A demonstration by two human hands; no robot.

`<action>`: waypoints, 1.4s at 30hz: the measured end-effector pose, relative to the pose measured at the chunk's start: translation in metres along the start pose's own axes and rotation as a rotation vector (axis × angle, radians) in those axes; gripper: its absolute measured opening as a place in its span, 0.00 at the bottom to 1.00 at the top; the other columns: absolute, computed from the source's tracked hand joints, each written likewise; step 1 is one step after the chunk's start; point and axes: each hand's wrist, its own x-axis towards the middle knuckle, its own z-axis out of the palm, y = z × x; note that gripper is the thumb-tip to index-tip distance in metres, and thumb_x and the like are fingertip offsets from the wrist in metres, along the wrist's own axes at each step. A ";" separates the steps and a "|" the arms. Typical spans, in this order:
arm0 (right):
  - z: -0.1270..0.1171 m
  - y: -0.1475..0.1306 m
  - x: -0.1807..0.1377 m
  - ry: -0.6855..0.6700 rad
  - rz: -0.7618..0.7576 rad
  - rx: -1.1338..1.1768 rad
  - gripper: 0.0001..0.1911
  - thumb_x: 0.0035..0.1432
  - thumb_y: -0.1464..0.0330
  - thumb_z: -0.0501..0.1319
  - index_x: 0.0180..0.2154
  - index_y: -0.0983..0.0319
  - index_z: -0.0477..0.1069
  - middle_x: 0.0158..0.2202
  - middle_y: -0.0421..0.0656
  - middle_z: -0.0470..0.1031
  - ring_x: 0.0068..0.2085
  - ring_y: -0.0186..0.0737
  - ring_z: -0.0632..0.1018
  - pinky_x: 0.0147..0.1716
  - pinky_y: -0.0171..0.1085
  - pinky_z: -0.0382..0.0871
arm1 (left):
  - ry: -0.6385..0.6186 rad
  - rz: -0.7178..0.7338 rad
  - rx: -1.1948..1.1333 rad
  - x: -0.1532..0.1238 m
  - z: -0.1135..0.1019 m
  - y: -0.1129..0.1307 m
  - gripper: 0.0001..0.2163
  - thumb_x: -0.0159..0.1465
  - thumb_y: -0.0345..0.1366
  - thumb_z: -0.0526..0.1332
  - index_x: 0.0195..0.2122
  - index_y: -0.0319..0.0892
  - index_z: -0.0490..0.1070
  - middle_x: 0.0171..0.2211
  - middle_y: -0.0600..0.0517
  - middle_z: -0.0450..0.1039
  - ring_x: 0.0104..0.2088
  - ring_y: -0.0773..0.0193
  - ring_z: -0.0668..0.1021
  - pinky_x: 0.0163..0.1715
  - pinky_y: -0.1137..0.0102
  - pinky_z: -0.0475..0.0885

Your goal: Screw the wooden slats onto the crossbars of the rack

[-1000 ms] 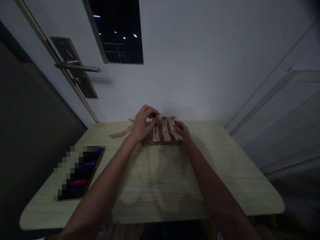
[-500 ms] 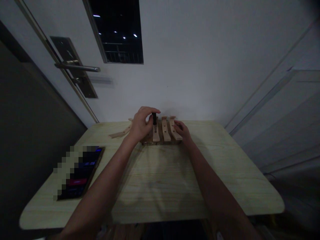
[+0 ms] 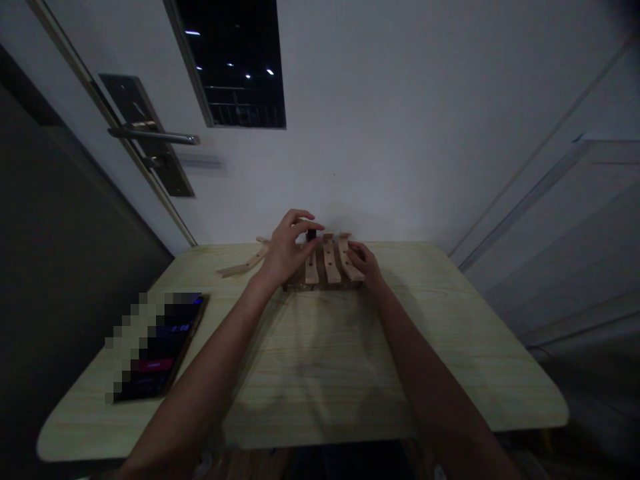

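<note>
A small wooden rack [image 3: 330,261] with three pale slats on a darker base lies at the far middle of the pale wood table [image 3: 310,360]. My left hand [image 3: 286,250] hovers over its left end, fingers curled, fingertips on a small dark peg [image 3: 311,235] standing at the left slat's far end. My right hand [image 3: 367,264] rests against the rack's right side, fingers bent along the right slat. A loose curved wooden piece [image 3: 243,263] lies on the table left of my left hand.
A phone [image 3: 159,347] with a lit screen lies near the table's left front corner. The table stands against a white wall; a door with a metal lever handle [image 3: 155,137] is at the left, and a dark window [image 3: 233,63] is above.
My left hand's fingers shifted on the dark peg, which went from tilted in the pinch to standing at the slat's far end. The right hand has stayed on the rack.
</note>
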 end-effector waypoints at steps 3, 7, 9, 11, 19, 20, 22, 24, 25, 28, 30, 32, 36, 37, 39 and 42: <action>0.001 -0.002 0.000 -0.012 0.008 0.026 0.21 0.43 0.56 0.61 0.39 0.59 0.69 0.41 0.47 0.76 0.41 0.42 0.76 0.46 0.46 0.69 | -0.006 0.006 -0.018 0.000 0.001 -0.001 0.09 0.56 0.29 0.64 0.38 0.43 0.73 0.40 0.50 0.68 0.42 0.65 0.72 0.43 0.65 0.72; 0.001 -0.004 -0.002 -0.001 0.024 0.022 0.21 0.42 0.56 0.61 0.38 0.60 0.68 0.41 0.48 0.76 0.41 0.43 0.76 0.47 0.46 0.68 | -0.017 -0.050 -0.103 0.000 0.000 0.001 0.09 0.55 0.26 0.64 0.37 0.42 0.71 0.37 0.52 0.66 0.37 0.68 0.72 0.36 0.71 0.74; 0.000 -0.005 -0.002 -0.003 0.025 0.010 0.21 0.43 0.56 0.61 0.39 0.60 0.69 0.42 0.48 0.76 0.42 0.43 0.76 0.48 0.46 0.68 | -0.018 -0.087 -0.131 -0.001 0.001 0.001 0.12 0.55 0.25 0.62 0.40 0.42 0.69 0.39 0.51 0.67 0.37 0.69 0.73 0.35 0.73 0.74; 0.000 -0.006 -0.003 -0.002 0.021 -0.008 0.21 0.43 0.56 0.61 0.39 0.60 0.69 0.42 0.47 0.76 0.42 0.42 0.76 0.48 0.46 0.68 | -0.019 -0.112 -0.139 -0.002 0.002 0.002 0.15 0.56 0.24 0.60 0.44 0.43 0.67 0.41 0.50 0.67 0.39 0.68 0.73 0.37 0.72 0.75; -0.002 -0.004 -0.002 -0.004 0.016 -0.041 0.24 0.43 0.54 0.61 0.40 0.60 0.69 0.42 0.47 0.76 0.42 0.43 0.76 0.49 0.46 0.67 | -0.018 -0.146 -0.184 -0.002 0.000 0.007 0.23 0.55 0.20 0.51 0.51 0.43 0.59 0.41 0.51 0.73 0.43 0.66 0.75 0.48 0.64 0.72; -0.001 -0.004 -0.002 -0.001 0.014 -0.045 0.23 0.43 0.54 0.61 0.40 0.60 0.69 0.42 0.47 0.76 0.42 0.43 0.76 0.49 0.46 0.67 | -0.021 -0.152 -0.180 -0.001 -0.001 0.007 0.22 0.55 0.21 0.52 0.51 0.43 0.59 0.42 0.51 0.73 0.43 0.66 0.76 0.47 0.64 0.72; -0.001 -0.003 -0.002 -0.001 0.011 -0.040 0.23 0.43 0.53 0.62 0.40 0.60 0.69 0.42 0.47 0.76 0.42 0.43 0.76 0.48 0.46 0.67 | -0.021 -0.163 -0.170 0.000 -0.002 0.008 0.21 0.57 0.24 0.55 0.52 0.43 0.59 0.43 0.50 0.74 0.43 0.64 0.76 0.44 0.64 0.72; 0.000 -0.002 -0.002 -0.004 0.005 -0.028 0.23 0.44 0.53 0.61 0.40 0.59 0.69 0.42 0.47 0.76 0.42 0.42 0.76 0.49 0.46 0.68 | -0.011 -0.168 -0.150 0.001 -0.002 0.009 0.20 0.57 0.27 0.58 0.51 0.43 0.60 0.42 0.50 0.75 0.43 0.63 0.77 0.42 0.65 0.73; 0.000 -0.001 -0.002 -0.008 0.001 -0.024 0.22 0.45 0.53 0.61 0.40 0.59 0.69 0.43 0.47 0.76 0.43 0.42 0.76 0.49 0.46 0.68 | -0.009 -0.167 -0.144 0.001 -0.002 0.009 0.19 0.57 0.28 0.59 0.50 0.43 0.61 0.41 0.50 0.75 0.43 0.63 0.77 0.42 0.66 0.73; 0.000 0.000 -0.002 -0.011 -0.008 -0.030 0.23 0.46 0.53 0.60 0.41 0.60 0.69 0.43 0.47 0.76 0.43 0.41 0.76 0.49 0.46 0.68 | -0.019 -0.169 -0.170 0.000 0.000 0.010 0.17 0.58 0.26 0.58 0.48 0.43 0.62 0.39 0.51 0.75 0.41 0.65 0.77 0.42 0.67 0.73; 0.000 0.000 -0.002 -0.010 -0.013 -0.038 0.23 0.45 0.53 0.60 0.41 0.60 0.69 0.44 0.47 0.76 0.43 0.41 0.76 0.49 0.46 0.68 | -0.029 -0.175 -0.209 0.000 0.000 0.011 0.18 0.58 0.24 0.56 0.49 0.44 0.62 0.40 0.51 0.75 0.42 0.66 0.77 0.44 0.67 0.73; -0.001 0.000 -0.002 -0.010 -0.012 -0.046 0.24 0.45 0.53 0.60 0.41 0.60 0.69 0.43 0.48 0.76 0.43 0.42 0.76 0.49 0.45 0.68 | -0.031 -0.184 -0.245 0.000 0.000 0.013 0.20 0.58 0.23 0.55 0.50 0.44 0.60 0.41 0.51 0.74 0.43 0.67 0.77 0.46 0.66 0.74; -0.001 0.000 -0.001 -0.004 -0.012 -0.039 0.24 0.44 0.53 0.61 0.40 0.61 0.70 0.41 0.48 0.76 0.42 0.42 0.76 0.48 0.46 0.68 | -0.003 -0.217 -0.298 0.000 -0.001 0.013 0.19 0.57 0.22 0.54 0.48 0.43 0.61 0.46 0.48 0.70 0.43 0.67 0.76 0.41 0.69 0.76; -0.001 0.000 0.000 -0.001 -0.014 -0.034 0.24 0.44 0.53 0.61 0.40 0.61 0.70 0.41 0.48 0.76 0.42 0.42 0.76 0.48 0.46 0.68 | 0.006 -0.224 -0.307 0.000 -0.001 0.013 0.18 0.56 0.23 0.54 0.48 0.43 0.62 0.47 0.47 0.69 0.42 0.67 0.76 0.40 0.70 0.76; 0.000 0.001 0.000 0.008 -0.013 -0.031 0.24 0.43 0.52 0.62 0.39 0.60 0.70 0.42 0.48 0.76 0.43 0.43 0.76 0.49 0.46 0.67 | 0.009 -0.229 -0.322 -0.001 -0.001 0.011 0.18 0.56 0.23 0.54 0.47 0.42 0.62 0.48 0.46 0.67 0.42 0.68 0.76 0.39 0.71 0.76; 0.000 0.001 0.001 0.011 0.005 -0.038 0.25 0.42 0.51 0.62 0.39 0.60 0.70 0.41 0.47 0.76 0.42 0.42 0.76 0.48 0.47 0.68 | 0.003 -0.234 -0.317 -0.002 0.001 0.008 0.18 0.56 0.25 0.56 0.48 0.43 0.62 0.47 0.47 0.66 0.42 0.68 0.76 0.39 0.71 0.77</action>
